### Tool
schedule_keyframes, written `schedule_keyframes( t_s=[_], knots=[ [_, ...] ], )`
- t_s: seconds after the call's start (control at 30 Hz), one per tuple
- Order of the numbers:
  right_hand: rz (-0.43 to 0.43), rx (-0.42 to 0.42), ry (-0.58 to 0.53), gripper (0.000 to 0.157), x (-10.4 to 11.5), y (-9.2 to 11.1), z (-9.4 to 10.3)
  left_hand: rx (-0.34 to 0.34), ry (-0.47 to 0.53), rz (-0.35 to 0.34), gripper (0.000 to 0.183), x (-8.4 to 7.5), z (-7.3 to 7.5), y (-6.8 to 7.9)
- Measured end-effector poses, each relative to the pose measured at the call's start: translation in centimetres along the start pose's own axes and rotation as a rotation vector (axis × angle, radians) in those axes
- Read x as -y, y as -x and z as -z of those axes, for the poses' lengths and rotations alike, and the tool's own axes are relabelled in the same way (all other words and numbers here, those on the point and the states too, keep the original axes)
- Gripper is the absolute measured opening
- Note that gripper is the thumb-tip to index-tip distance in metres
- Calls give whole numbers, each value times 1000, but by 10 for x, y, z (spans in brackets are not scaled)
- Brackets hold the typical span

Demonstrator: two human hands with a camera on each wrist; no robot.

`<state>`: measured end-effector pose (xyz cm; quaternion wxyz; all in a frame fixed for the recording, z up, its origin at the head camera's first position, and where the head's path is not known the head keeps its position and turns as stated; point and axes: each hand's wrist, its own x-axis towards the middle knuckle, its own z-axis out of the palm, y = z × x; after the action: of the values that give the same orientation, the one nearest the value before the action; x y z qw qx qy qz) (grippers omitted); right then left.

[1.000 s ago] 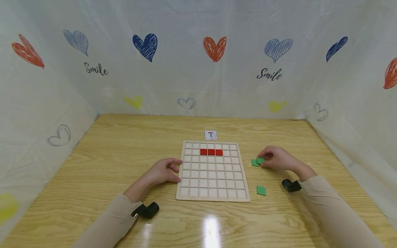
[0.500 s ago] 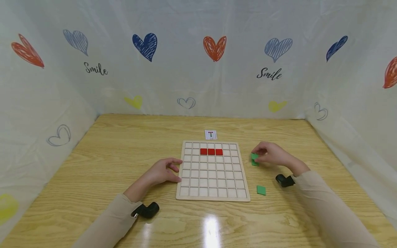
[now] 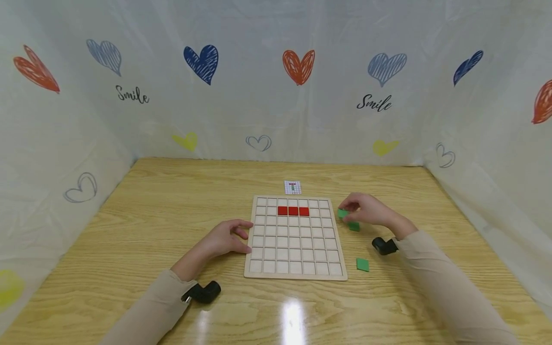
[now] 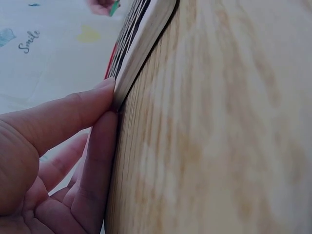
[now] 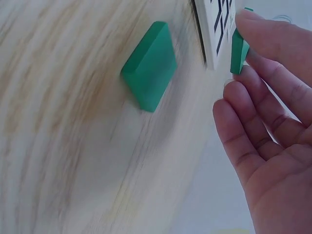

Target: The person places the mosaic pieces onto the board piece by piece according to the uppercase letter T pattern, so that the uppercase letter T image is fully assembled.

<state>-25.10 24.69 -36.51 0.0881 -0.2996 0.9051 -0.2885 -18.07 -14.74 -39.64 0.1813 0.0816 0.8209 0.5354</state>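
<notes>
A light wooden board with a grid of square cells lies on the table. Three red square tiles sit side by side in its second row from the far edge. My left hand rests at the board's left edge, thumb and fingertips touching the rim. To the right of the board, my right hand pinches a green tile between thumb and fingers, held off the table. Another green tile lies just below that hand, and one more green tile is nearer the front.
Behind the board lies a small printed card with a T-shaped pattern on a grid. White sheeting with printed hearts closes in the table at the back and sides. Black wrist cameras are worn at both sleeves.
The right hand has moved left toward the board, carrying the green tile away from over the one beneath it. The left hand has kept its place at the board's edge.
</notes>
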Motion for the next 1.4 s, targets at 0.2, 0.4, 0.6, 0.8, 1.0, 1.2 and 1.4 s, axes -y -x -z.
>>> schedule_keyframes(
  t_s=[0.2, 0.4, 0.6, 0.8, 1.0, 1.2, 1.4],
  knots=[
    [12, 11, -24, 27, 7, -8, -4, 3, 0, -2, 64, 0, 1, 0],
    [26, 20, -54, 27, 12, -16, -8, -11, -9, 16, 62, 3, 1, -2],
    [30, 22, -62, 25, 18, -25, -11, -12, -6, 24, 62, 3, 0, -3],
    [32, 36, -79, 26, 25, -32, -15, -14, -8, 21, 62, 2, 0, -3],
    [61, 46, -80, 24, 30, -39, -20, -10, -4, 18, 62, 4, 0, -4],
    [76, 58, -93, 24, 36, -45, -23, -15, -5, 21, 62, 4, 0, -4],
    [90, 65, -85, 25, 38, -49, -28, -6, 0, 9, 62, 3, 1, -3]
  ],
)
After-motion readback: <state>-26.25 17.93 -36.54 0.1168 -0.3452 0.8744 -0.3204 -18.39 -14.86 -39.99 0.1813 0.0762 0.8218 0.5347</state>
